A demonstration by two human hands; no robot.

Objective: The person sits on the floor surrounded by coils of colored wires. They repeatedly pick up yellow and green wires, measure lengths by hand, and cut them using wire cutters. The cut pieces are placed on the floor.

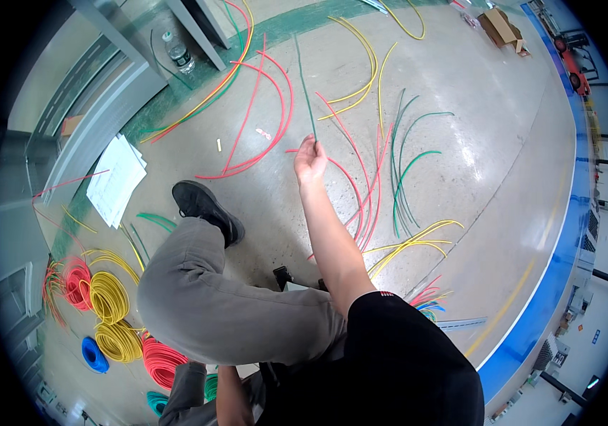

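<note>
My right hand (310, 160) reaches out over the floor, its fingers closed around the lower end of a dark green wire (304, 82). The wire runs away from the hand toward the far side, nearly straight. Curved red wires (284, 117) lie to the left of the hand, and more red wires (352, 145) to its right. Beyond those are several green wires (398, 156). Of my left arm only a piece of forearm (233, 397) shows at the lower edge; the left hand is out of sight.
Coils of yellow (109, 298), red (164, 361) and blue wire (94, 355) lie at the lower left. Paper sheets (117, 181) rest beside a grey cabinet (116, 96). A water bottle (178, 53) stands farther back. Yellow wires (418, 241) lie at right; a cardboard box (501, 30) is far right.
</note>
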